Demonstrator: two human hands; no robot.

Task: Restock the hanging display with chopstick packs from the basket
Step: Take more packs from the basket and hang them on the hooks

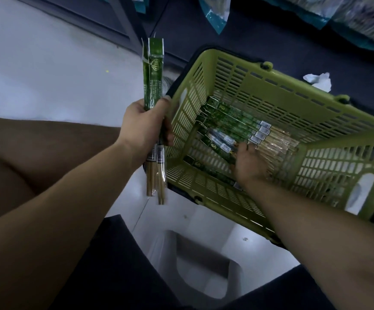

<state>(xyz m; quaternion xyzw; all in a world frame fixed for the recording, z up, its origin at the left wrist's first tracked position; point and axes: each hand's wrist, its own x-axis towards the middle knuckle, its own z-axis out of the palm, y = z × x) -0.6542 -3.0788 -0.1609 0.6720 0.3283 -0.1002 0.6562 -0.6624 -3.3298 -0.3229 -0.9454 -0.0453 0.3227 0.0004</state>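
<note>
Head view: green chopstick packs, print unreadable.

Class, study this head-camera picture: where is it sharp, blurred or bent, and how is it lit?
Head view: dim, bluish light; wide-angle bending curves the basket rim and forearms; the held packs in the left hand look fairly sharp; the right hand among the loose packs is slightly smeared; the hanging bags at the top are soft.

We've got a bunch of green chopstick packs upright beside our olive slatted basket, more packs lying flat inside.
</note>
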